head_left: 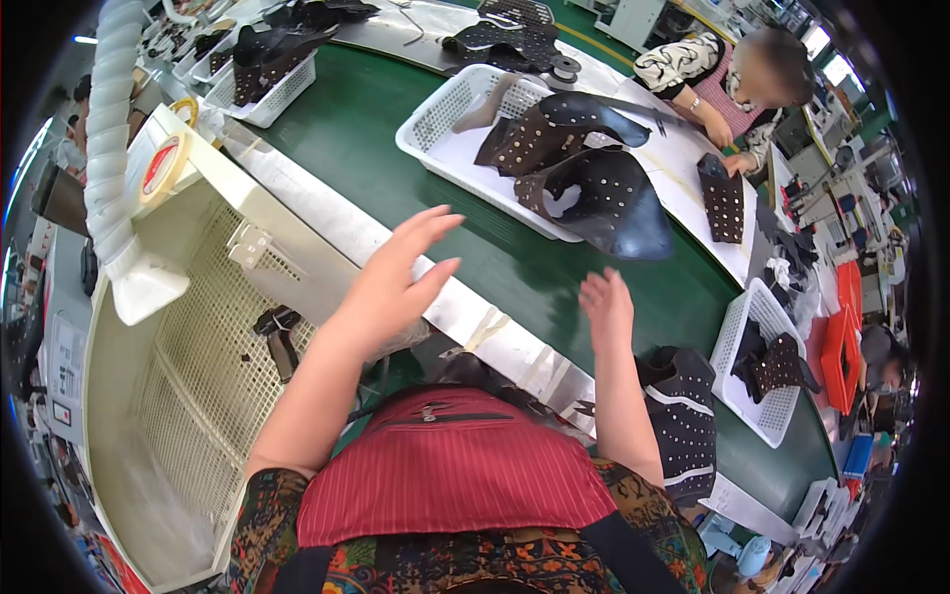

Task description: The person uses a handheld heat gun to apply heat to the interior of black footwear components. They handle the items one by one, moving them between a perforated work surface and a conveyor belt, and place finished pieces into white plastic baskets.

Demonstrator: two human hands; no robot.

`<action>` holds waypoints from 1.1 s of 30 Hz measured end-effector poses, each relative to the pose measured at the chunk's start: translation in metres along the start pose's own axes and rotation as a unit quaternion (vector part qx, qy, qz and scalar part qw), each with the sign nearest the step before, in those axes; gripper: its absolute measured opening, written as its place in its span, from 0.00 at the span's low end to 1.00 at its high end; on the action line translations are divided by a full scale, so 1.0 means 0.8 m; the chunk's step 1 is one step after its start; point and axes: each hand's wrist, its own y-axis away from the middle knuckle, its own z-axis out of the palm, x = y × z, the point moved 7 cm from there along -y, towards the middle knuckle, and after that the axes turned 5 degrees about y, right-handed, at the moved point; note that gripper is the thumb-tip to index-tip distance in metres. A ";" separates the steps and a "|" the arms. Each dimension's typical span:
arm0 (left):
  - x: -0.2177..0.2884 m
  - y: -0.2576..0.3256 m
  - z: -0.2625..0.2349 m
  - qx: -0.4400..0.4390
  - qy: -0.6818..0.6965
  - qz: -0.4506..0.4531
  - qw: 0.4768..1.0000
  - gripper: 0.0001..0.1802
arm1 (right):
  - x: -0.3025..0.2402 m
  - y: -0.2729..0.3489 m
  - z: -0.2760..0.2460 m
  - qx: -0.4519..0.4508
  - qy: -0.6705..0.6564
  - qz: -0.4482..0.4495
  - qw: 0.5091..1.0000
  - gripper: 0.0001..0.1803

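Observation:
My left hand [406, 277] hangs over the metal edge of the green belt, empty, fingers stretched and thumb apart. Farther right, my right hand [606, 305] is above the green belt [495, 262] with its fingers extended and nothing visible in it. Just beyond both hands, a white perforated basket [421, 134] sits on the belt. In it lie dark studded pieces, which look like boot uppers; the nearest studded piece [604, 203] overhangs the basket's near right side, close to my right fingertips. Beside my right forearm lies another black studded piece [683, 421] with pale strips.
A cream mesh-walled bin [188, 317] stands at my left, with a white hose [114, 168] above and a tape roll [163, 168] on its rim. More white baskets [727, 351] hold dark pieces. Across the belt, a person handles a studded piece [722, 203].

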 end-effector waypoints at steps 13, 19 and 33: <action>-0.155 -0.158 0.100 0.083 0.260 -0.203 0.940 0.23 | 0.050 0.128 -0.052 0.023 0.672 -0.297 0.678 0.15; -0.236 -0.256 0.100 0.163 0.226 -0.235 0.931 0.23 | 0.053 0.115 -0.060 0.008 0.679 -0.241 0.693 0.14; -0.335 -0.433 0.086 0.109 -0.061 -0.252 0.960 0.28 | 0.066 0.108 -0.067 -0.024 0.717 -0.189 0.671 0.19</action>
